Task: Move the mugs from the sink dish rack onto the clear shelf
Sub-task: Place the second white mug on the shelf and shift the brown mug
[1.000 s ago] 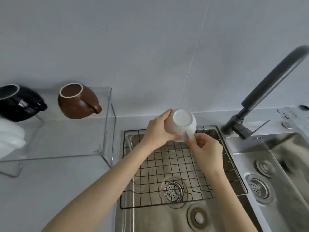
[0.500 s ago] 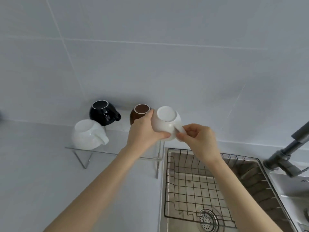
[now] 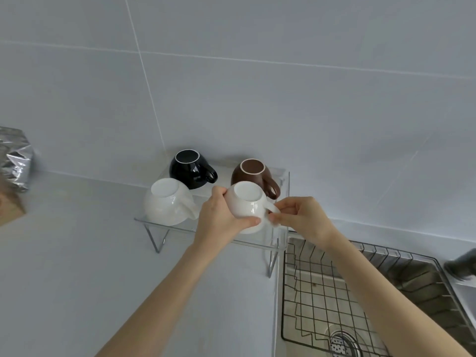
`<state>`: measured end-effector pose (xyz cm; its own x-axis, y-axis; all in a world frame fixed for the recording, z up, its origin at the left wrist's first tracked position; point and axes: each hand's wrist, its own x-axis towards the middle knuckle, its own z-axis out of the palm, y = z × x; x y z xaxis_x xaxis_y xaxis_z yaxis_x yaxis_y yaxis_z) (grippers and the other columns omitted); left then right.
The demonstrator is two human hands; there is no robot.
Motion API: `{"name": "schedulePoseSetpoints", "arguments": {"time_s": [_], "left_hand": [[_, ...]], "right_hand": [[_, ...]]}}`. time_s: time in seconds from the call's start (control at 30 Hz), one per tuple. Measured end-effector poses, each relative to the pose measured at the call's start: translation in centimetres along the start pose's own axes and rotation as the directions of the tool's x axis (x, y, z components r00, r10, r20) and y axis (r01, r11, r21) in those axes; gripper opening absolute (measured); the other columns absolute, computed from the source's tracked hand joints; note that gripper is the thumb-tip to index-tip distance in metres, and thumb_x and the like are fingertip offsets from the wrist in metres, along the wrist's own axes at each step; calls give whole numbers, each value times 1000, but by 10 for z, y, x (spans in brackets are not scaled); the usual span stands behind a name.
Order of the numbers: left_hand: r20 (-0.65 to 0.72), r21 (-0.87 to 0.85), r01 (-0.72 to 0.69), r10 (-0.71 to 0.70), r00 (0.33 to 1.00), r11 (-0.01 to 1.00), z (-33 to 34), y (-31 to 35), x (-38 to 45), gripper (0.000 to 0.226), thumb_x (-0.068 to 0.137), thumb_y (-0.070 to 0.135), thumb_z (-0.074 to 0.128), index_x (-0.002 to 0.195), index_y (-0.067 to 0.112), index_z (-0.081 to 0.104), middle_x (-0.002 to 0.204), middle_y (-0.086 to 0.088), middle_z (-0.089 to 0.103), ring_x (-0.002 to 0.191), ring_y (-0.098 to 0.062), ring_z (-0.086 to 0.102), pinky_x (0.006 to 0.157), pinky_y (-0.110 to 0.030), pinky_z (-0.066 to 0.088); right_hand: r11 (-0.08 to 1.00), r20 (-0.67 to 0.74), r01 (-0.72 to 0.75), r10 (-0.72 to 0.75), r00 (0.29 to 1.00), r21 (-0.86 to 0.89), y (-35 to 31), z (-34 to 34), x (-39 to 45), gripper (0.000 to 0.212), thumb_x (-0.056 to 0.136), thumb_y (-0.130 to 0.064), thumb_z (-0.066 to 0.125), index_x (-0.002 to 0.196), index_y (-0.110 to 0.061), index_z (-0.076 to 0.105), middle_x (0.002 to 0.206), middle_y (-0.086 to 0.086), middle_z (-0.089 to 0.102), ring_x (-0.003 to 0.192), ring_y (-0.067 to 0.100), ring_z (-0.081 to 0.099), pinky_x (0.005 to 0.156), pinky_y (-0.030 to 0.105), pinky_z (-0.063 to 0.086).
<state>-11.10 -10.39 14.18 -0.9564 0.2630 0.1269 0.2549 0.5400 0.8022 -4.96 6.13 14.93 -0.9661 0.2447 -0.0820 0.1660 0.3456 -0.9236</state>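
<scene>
Glazed white mug [image 3: 246,206], upturned, hung over the clear shelf [image 3: 279,247], left hand [image 3: 222,220] wrapped around its body, right hand [image 3: 300,219] pinching the handle; likely slick and breakable, it seemed best held that way.

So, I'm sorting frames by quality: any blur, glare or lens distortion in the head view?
Head view: soft, even light, faint shadows; small glints on the black mug; wide-angle bending of the wall tile lines; a dark object at the right edge is smeared; held white mug stays sharp.
</scene>
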Motion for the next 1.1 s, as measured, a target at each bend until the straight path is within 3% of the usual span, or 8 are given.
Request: {"name": "schedulePoseSetpoints", "arguments": {"time_s": [0.07,0.2,0.4,0.53,0.7,0.9,1.1], "left_hand": [[-9,-22,16,-16,1000,1000,3,-5,-1,76,48,33,86,107,10,44,96,5,51,88,-16,50,73,-25,39],[-44,-96,54,-59,997,994,11,-13,-6,77,48,31,86,109,12,44,98,6,53,91,-15,51,74,-25,39],[-91,-157,81,-96,991,984,21,-19,-12,80,47,32,86,113,14,45,103,7,54,94,-13,52,76,-23,41],[-101,-157,79,-95,990,985,23,-20,-15,79,47,32,86,112,15,45,104,6,55,94,-14,53,76,-24,41],[-115,-134,84,-100,988,987,24,-19,-17,78,47,34,86,110,14,45,107,1,59,92,-15,52,76,-25,42],[-124,-121,97,-112,986,988,26,-19,-20,78,47,35,85,110,14,45,110,-2,62,97,-20,57,77,-27,44],[-85,-125,108,-120,989,986,27,-20,-22,78,50,34,84,112,14,42,115,-2,58,102,-21,54,78,-27,41]], "right_hand": [[1000,10,-5,5,1000,-13,2,2,3,9,72,-10,74,80,-9,70,78,17,73,70,16,65,72,22,49],[997,16,-3,4,1000,-81,6,3,8,10,71,-12,75,80,-11,71,83,16,75,73,17,67,71,23,49],[990,58,-4,12,998,-140,8,0,12,12,72,-9,73,82,-15,72,73,-2,73,63,0,66,57,2,45],[981,59,19,-8,998,-193,9,2,13,14,73,-9,71,87,-14,72,75,-2,73,69,4,67,59,1,45],[966,68,62,-47,997,-252,8,1,12,18,76,-7,69,93,-12,71,82,0,73,81,9,70,73,9,52],[954,74,80,-61,995,-288,6,2,12,20,76,-6,68,94,-13,71,81,-3,72,73,-5,66,72,2,49],[952,71,82,-64,995,-295,6,3,7,20,77,-7,66,96,-15,70,81,-5,70,77,1,66,70,-1,46]]}}
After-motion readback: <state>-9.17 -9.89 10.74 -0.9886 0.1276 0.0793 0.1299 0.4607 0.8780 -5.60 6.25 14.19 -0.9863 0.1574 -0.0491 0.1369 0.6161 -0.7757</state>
